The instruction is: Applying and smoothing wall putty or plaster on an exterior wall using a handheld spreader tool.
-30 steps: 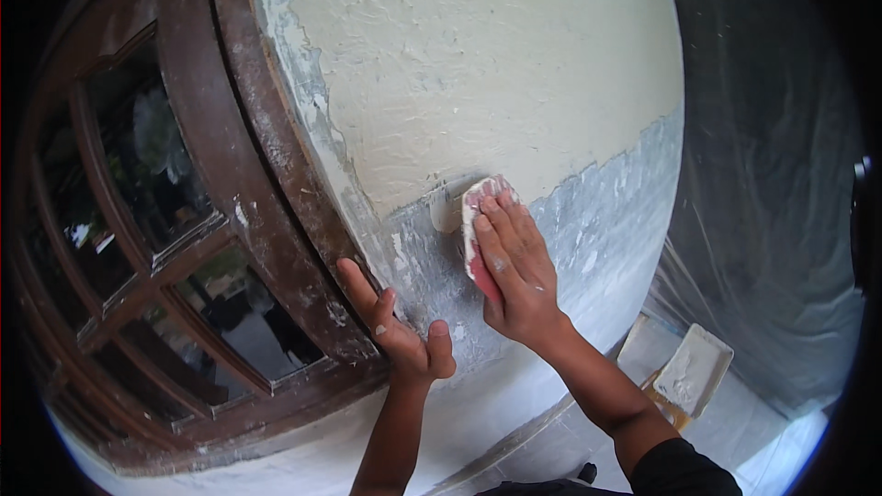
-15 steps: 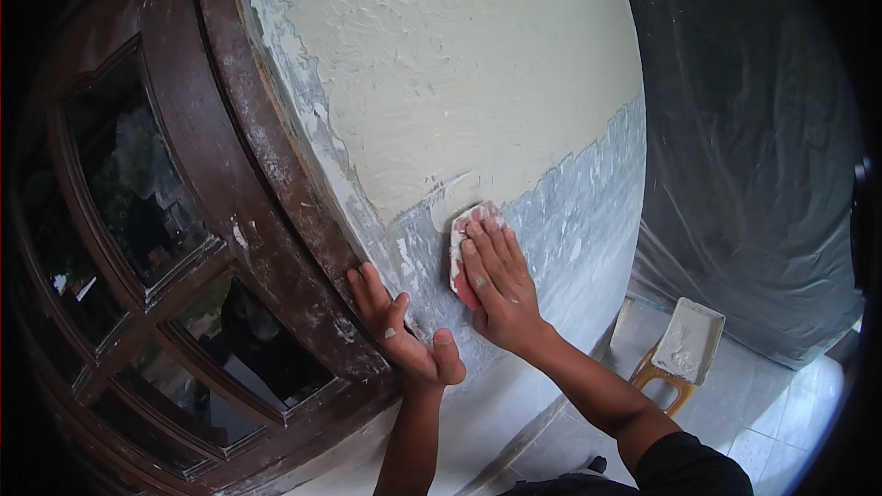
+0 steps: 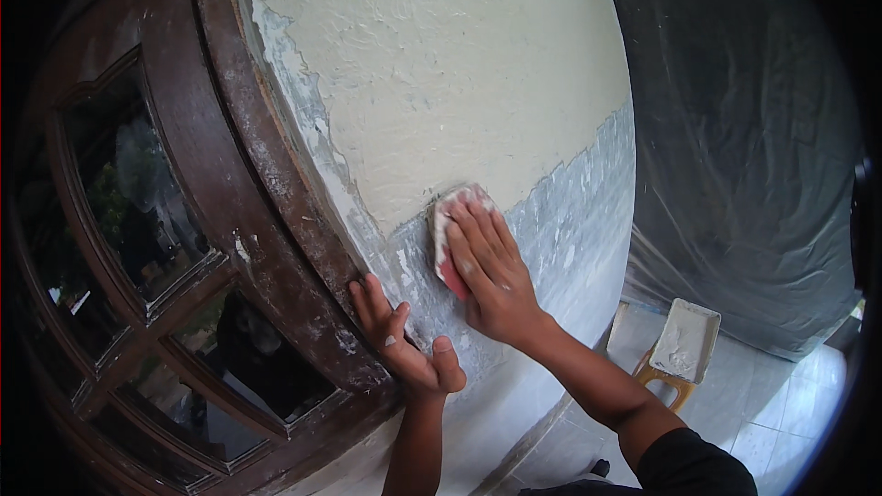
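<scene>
My right hand point(image 3: 496, 276) holds a flat red putty spreader point(image 3: 446, 266), its edges smeared with cream putty. The fingers lie over its back and press it to the wall, at the lower edge of a broad cream putty patch point(image 3: 450, 73). Grey, scuffed wall point(image 3: 574, 193) shows below and beside the patch. Lower and to the left, my left hand point(image 3: 409, 349) has its fingers apart and holds nothing. It rests by the edge of the brown wooden frame point(image 3: 303, 211), with a dab of putty on it.
At left stands a brown wooden door or window point(image 3: 170, 46) with glass panes. Dark plastic sheeting point(image 3: 735, 129) hangs at right. A putty-smeared tray point(image 3: 687, 340) sits on a brown stool point(image 3: 675, 388) on the tiled floor point(image 3: 763, 422).
My right hand and the spreader have slid a little up and left along the wall, onto the patch's lower edge. My left hand has stayed almost in place.
</scene>
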Motion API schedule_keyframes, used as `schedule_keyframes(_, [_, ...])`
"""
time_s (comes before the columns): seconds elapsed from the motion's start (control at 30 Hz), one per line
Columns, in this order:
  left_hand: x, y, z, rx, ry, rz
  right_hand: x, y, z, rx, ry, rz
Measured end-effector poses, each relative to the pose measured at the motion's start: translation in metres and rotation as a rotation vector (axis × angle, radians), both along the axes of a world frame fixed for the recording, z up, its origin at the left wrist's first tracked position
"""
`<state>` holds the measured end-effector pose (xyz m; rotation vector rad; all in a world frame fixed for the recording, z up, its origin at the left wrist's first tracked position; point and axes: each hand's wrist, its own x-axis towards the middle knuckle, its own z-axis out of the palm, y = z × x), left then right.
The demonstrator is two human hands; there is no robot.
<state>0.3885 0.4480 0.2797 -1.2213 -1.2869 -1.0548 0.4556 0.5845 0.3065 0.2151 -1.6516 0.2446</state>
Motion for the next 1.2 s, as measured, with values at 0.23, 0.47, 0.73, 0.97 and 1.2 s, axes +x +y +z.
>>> schedule_keyframes(0.23, [0.001,0.000,-0.001,0.022,-0.003,-0.029,0.002,-0.001,-0.030,0.103,-0.080,0.003])
schedule_keyframes(0.47, [0.002,0.000,-0.002,0.040,-0.001,-0.024,-0.001,0.000,-0.011,0.107,-0.120,-0.028])
schedule_keyframes(0.73, [0.001,0.000,-0.005,0.045,-0.024,-0.041,0.005,0.015,-0.008,0.055,-0.013,-0.021])
schedule_keyframes(0.97, [-0.002,0.002,-0.006,0.051,-0.006,-0.042,0.004,0.017,-0.036,0.082,-0.056,0.015])
schedule_keyframes(1.2, [0.001,0.001,-0.005,0.036,-0.015,-0.024,0.005,0.019,-0.040,0.089,-0.134,0.002])
